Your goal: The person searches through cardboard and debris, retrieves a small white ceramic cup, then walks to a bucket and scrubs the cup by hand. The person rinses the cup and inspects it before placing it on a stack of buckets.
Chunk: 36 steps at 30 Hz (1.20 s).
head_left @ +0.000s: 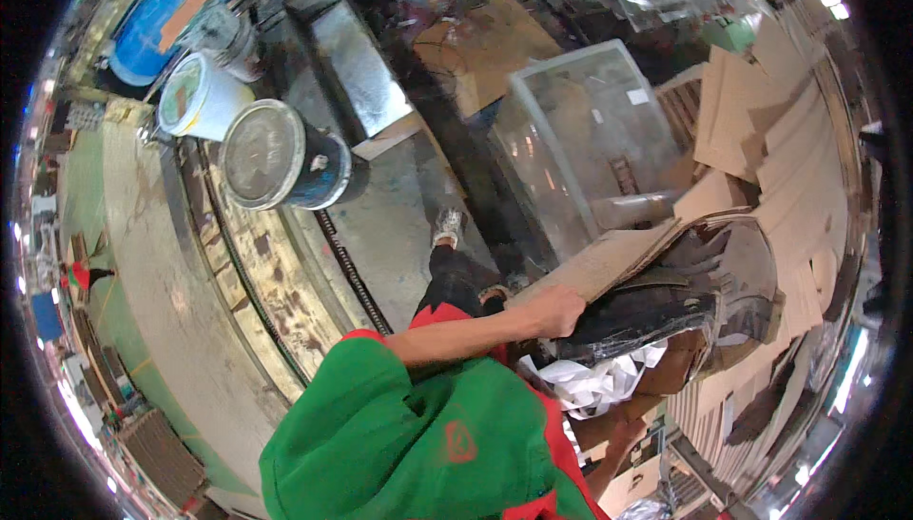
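Cardboard (609,258) stretches lengthwise toward two o'clock from your nearer left hand (555,312), clamped on its edge; your right hand (623,436) sits apart at five o'clock, grip unclear.

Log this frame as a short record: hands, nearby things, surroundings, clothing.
Left hand: at the edge of a flat brown cardboard sheet; finger grip unclear
Right hand: below crumpled white paper strips; grip unclear
Beyond left hand: translucent rectangular plastic bin
Picture left: round grey-lidded dark bucket, round white plastic bucket, blue cylindrical drum
Picture right: layered brown cardboard
Clothing: green shirt with red trim
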Each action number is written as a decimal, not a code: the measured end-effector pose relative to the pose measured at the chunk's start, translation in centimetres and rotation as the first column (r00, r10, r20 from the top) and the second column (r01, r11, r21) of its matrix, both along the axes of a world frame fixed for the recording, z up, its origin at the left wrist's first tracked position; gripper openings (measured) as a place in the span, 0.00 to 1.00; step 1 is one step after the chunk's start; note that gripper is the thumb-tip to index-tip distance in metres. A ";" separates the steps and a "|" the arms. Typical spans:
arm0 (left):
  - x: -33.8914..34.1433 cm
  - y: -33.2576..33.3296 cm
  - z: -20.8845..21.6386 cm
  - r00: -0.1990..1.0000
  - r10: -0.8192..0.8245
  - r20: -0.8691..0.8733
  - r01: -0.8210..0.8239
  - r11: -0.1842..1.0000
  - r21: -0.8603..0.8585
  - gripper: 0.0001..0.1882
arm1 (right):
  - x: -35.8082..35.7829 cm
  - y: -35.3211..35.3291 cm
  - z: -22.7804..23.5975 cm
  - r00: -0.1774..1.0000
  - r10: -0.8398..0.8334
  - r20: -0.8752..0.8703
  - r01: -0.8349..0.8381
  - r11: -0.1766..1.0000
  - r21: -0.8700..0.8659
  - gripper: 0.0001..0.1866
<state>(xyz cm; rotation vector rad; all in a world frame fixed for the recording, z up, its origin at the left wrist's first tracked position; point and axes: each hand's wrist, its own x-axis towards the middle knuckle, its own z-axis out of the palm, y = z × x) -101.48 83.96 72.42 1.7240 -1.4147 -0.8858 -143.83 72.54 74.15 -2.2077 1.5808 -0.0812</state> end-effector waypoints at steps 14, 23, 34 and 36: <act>23.1 9.5 -0.7 0.986 0.099 0.137 -0.093 0.994 -0.050 0.10 | 26.5 4.1 -0.2 0.905 0.320 0.281 -0.220 0.916 -0.335 0.19; 33.3 10.4 -0.1 0.944 0.145 0.296 -0.175 0.981 0.078 0.09 | 36.3 -0.5 -3.7 0.976 0.213 -0.042 -0.207 0.972 0.106 0.10; 40.8 6.0 -1.2 0.950 0.123 0.288 -0.195 0.952 0.237 0.12 | 47.6 -2.9 -4.3 0.983 0.153 0.098 -0.151 0.988 -0.023 0.13; 41.3 5.1 -2.1 0.947 0.072 0.313 -0.160 0.951 0.265 0.12 | 48.2 -3.0 -4.8 0.964 0.134 0.229 -0.141 0.990 0.014 0.14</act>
